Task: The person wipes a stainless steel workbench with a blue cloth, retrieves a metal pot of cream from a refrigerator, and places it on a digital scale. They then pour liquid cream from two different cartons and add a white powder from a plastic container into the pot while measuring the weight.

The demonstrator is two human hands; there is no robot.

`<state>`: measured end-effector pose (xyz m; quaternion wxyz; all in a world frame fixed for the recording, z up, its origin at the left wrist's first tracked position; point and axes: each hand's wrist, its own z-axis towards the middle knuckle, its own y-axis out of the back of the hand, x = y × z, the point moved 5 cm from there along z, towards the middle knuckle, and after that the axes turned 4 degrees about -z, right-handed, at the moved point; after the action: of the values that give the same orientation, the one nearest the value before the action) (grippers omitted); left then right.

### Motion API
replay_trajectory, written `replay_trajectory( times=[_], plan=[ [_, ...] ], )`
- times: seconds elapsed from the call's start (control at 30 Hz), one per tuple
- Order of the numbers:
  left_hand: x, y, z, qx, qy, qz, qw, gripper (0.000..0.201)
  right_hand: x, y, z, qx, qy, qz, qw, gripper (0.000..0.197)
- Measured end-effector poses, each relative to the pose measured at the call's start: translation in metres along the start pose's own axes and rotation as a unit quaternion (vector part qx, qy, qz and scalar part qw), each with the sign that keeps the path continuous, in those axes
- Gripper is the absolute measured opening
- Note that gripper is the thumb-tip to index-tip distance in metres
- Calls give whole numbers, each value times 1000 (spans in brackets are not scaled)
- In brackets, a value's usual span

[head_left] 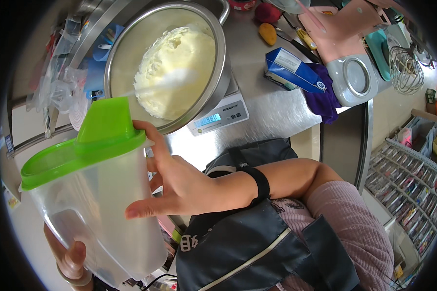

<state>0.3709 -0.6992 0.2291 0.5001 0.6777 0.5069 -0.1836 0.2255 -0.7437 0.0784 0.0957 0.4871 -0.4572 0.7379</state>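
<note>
Sugar stream falls from jug [92,208] spout into bowl [218,72] at 12 o'clock, onto pale batter [177,72]. Our right hand [179,186] wraps the jug side, grip closed on it; left hand [70,259] props the base at 7 o'clock, fingers clamped on it. Bowl sits on scale [221,116] on counter [272,109]. We judge: tilt gently, watch the readout, keep the spout over the bowl.

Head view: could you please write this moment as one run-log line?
left hand: under container | right hand: on container side | container: clear, green lid, tilted toward bowl | bowl: on scale, pale mix inside
</note>
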Motion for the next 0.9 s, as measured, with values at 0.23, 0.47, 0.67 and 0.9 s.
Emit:
replay_trajectory(
  times=[0.23,0.47,0.67,0.9],
  plan=[
    [4,24,-21,-34,-1,2,999,96,5,-3,1,17,-25,21,999,104],
    [-6,10,-3,-62,27,37,997,93,-4,-3,0,15,-66,84,994,102],
    [-4,15,-5,-26,2,55,998,87,0,-1,-1,5,-23,66,998,100],
    [-2,13,-4,-8,6,58,998,86,9,4,1,9,-20,10,1000,100]
  ],
)
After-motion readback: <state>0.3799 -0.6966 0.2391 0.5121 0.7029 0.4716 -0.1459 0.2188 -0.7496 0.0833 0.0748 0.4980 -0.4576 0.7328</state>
